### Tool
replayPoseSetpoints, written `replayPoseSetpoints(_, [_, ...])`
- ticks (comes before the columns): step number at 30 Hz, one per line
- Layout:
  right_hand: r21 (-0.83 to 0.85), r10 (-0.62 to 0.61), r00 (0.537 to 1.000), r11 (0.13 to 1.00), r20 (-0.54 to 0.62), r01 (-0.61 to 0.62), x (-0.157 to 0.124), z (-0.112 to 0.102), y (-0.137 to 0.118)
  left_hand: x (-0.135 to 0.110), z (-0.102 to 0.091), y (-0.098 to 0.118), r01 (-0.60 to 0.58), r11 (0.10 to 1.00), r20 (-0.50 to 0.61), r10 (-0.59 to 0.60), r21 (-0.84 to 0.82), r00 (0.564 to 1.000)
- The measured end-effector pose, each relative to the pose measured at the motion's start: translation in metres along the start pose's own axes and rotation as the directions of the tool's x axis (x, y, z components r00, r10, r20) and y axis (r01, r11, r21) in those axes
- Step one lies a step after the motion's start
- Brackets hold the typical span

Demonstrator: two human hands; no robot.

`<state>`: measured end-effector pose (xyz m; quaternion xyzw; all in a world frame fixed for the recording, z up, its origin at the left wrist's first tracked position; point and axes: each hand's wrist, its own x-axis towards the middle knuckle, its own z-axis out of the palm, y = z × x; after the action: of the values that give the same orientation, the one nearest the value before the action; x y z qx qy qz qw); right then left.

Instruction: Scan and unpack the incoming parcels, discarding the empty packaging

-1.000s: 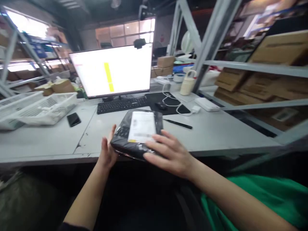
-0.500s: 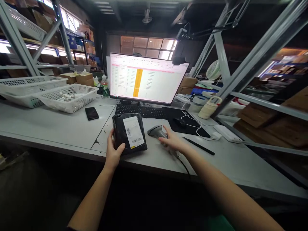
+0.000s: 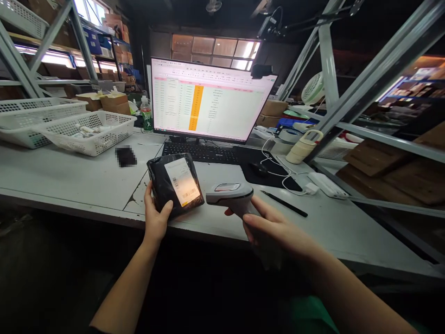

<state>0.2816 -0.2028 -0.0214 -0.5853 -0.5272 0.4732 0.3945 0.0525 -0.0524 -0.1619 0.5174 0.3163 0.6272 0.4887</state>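
Pinching a black packet [image 3: 158, 181] by its left side with left hand [image 3: 156, 218], at the front of the desk [image 3: 86, 185]. Curling right hand [image 3: 269, 222] round a scanner [image 3: 229, 192], aimed at the label [image 3: 182, 181]. Probably scanning; next, keep both still.

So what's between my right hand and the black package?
In the head view, the gray handheld scanner is there, gripped in your right hand, its head facing the black package.

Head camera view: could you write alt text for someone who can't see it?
A person's right hand aims a handheld scanner at the label on a black package in their left hand. A lit monitor stands behind.
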Motion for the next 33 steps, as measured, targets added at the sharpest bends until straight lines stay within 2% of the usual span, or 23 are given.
replayPoseSetpoints(4, [-0.053, -0.005, 1.0, 0.999, -0.001, 0.005, -0.018, 0.001, -0.016, -0.002, 0.0, 0.003, 0.017, 1.0, 0.007, -0.017, 0.01, 1.0])
replayPoseSetpoints(7, [-0.091, -0.014, 1.0, 0.996, -0.009, 0.013, -0.009, -0.009, -0.011, -0.002, 0.001, 0.002, 0.019, 1.0, -0.003, -0.019, -0.001, 1.0])
replayPoseSetpoints(10, [-0.153, -0.007, 0.998, 0.988, -0.058, -0.002, 0.021, -0.022, 0.009, -0.002, 0.001, 0.002, 0.01, 1.0, -0.029, -0.011, -0.008, 1.0])
replayPoseSetpoints(13, [-0.188, 0.053, 0.992, 0.979, -0.114, -0.074, 0.062, -0.034, 0.038, -0.002, 0.001, 0.003, 0.004, 1.0, -0.029, -0.005, -0.019, 1.0])
replayPoseSetpoints(16, [-0.26, 0.106, 0.989, 0.957, -0.101, -0.129, 0.099, -0.048, 0.061, -0.002, 0.0, 0.002, 0.003, 1.0, -0.026, -0.003, -0.014, 1.0])
replayPoseSetpoints(19, [-0.542, 0.021, 0.994, 0.837, -0.107, -0.076, 0.134, -0.072, 0.069, -0.001, -0.001, -0.001, -0.011, 1.0, -0.022, 0.011, 0.006, 1.0])
replayPoseSetpoints(22, [-0.72, -0.115, 0.966, 0.688, -0.232, -0.091, 0.173, -0.101, 0.073, -0.001, 0.0, -0.002, 0.002, 1.0, 0.01, -0.003, 0.028, 1.0])
replayPoseSetpoints(24, [-0.775, -0.185, 0.939, 0.621, -0.289, -0.116, 0.199, -0.116, 0.078, -0.001, 0.001, 0.001, 0.029, 0.998, 0.041, -0.031, 0.058, 0.999])
replayPoseSetpoints(28, [-0.855, -0.244, 0.926, 0.501, -0.29, -0.136, 0.241, -0.132, 0.094, -0.003, 0.002, 0.007, 0.073, 0.992, 0.039, -0.077, 0.102, 0.996])
replayPoseSetpoints(33, [-0.891, -0.283, 0.909, 0.42, -0.307, -0.17, 0.262, -0.143, 0.101, -0.006, 0.003, 0.011, 0.121, 0.985, 0.034, -0.126, 0.123, 0.991])
